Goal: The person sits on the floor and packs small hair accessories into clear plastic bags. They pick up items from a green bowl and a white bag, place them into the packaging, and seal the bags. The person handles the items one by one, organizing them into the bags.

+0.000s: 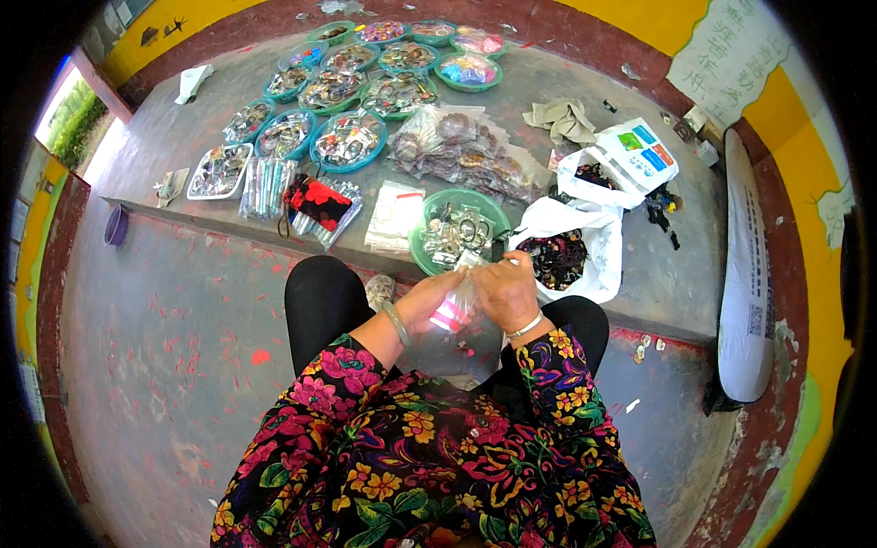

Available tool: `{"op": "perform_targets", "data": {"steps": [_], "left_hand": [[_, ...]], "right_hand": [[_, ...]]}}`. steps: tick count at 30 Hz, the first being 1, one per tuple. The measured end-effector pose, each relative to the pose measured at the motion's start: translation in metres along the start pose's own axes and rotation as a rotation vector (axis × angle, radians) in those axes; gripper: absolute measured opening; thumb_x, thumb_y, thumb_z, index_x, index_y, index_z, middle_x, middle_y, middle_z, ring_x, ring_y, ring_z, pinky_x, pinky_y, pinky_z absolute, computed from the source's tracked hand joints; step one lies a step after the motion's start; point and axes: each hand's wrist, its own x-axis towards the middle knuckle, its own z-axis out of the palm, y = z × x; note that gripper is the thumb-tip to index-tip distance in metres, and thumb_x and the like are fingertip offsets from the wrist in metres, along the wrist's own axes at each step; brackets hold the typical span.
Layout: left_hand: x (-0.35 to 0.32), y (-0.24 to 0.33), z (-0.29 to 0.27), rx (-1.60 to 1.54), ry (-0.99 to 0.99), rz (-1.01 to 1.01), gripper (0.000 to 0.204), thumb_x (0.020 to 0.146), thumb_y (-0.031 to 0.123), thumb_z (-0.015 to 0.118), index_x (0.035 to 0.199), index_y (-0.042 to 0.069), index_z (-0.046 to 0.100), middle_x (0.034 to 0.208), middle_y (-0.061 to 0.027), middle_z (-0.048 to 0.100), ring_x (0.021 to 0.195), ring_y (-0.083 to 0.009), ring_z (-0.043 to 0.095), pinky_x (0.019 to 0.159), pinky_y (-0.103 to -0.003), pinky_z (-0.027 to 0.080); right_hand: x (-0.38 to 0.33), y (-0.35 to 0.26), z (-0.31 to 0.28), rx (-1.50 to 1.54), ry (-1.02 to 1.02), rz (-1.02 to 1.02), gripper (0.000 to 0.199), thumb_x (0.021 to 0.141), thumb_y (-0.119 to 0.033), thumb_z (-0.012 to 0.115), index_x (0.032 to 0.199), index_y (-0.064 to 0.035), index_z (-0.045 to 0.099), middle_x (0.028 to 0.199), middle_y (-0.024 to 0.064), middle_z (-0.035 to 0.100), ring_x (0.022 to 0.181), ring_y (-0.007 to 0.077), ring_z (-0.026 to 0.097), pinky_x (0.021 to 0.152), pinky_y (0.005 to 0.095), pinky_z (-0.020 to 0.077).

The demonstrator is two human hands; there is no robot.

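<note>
Over my lap, my left hand is closed around a small clear plastic bag with a pink-red strip. My right hand meets it at the bag's upper end, fingers bent and pinched; whatever lies between those fingers is hidden. Just beyond both hands sits a green basin, holding ring-shaped metallic and dark pieces in clear wrapping. To its right, a white plastic bag gapes around a heap of small dark pieces. Left of the basin lies a stack of flat clear bags.
On the raised concrete ledge stand several basins of small goods. Clear bags of brownish items, a red-and-black pouch and a second white bag lie closer. A long white bundle leans at the right.
</note>
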Motion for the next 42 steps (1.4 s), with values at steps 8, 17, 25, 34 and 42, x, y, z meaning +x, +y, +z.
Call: {"op": "perform_targets", "data": {"steps": [8,17,25,34,42], "left_hand": [[0.001,-0.001,-0.007,0.046,-0.001,0.000,0.040,0.092,0.037,0.036,0.104,0.001,0.049,0.083,-0.0130,0.061,0.063,-0.0206,0.061,0.053,-0.030,0.051],[0.002,0.002,-0.009,0.148,0.045,-0.005,0.046,0.092,0.041,0.037,0.110,0.000,0.044,0.085,-0.0151,0.061,0.066,-0.0206,0.061,0.054,-0.030,0.051],[0.026,-0.015,-0.046,-0.068,0.403,0.052,0.028,0.088,0.013,0.038,0.111,-0.003,0.041,0.094,-0.0184,0.056,0.079,-0.0294,0.060,0.066,-0.046,0.052],[0.084,-0.041,-0.094,0.153,0.628,0.292,0.016,0.080,0.001,0.049,0.094,-0.003,0.055,0.084,-0.0103,0.058,0.075,-0.0230,0.059,0.066,-0.036,0.049],[0.140,-0.052,-0.144,0.682,0.882,0.420,0.019,0.074,0.002,0.058,0.091,0.000,0.062,0.073,-0.0066,0.060,0.066,-0.0147,0.056,0.060,-0.029,0.044]], "right_hand": [[-0.002,0.008,0.006,-0.057,0.122,0.086,0.009,0.073,-0.014,0.054,0.065,-0.0112,0.051,0.055,0.0027,0.049,0.057,0.0208,0.053,0.070,0.0374,0.0372],[-0.005,0.021,0.002,-0.092,0.140,0.296,0.007,0.074,-0.014,0.061,0.070,-0.0088,0.060,0.063,0.0056,0.058,0.061,0.0244,0.056,0.068,0.0350,0.0394],[-0.013,0.046,0.015,0.607,0.254,0.832,0.011,0.078,-0.010,0.059,0.083,-0.0014,0.063,0.062,0.0053,0.060,0.051,0.0095,0.055,0.048,0.0235,0.0424],[-0.011,0.048,0.014,1.261,0.318,1.093,0.009,0.080,-0.004,0.056,0.084,0.0031,0.060,0.068,0.0052,0.060,0.056,0.0111,0.055,0.054,0.0220,0.0456],[-0.016,0.055,0.015,1.320,0.261,1.265,0.010,0.079,-0.011,0.061,0.083,-0.0022,0.063,0.067,0.0023,0.059,0.055,0.0087,0.053,0.054,0.0193,0.0387]]}}
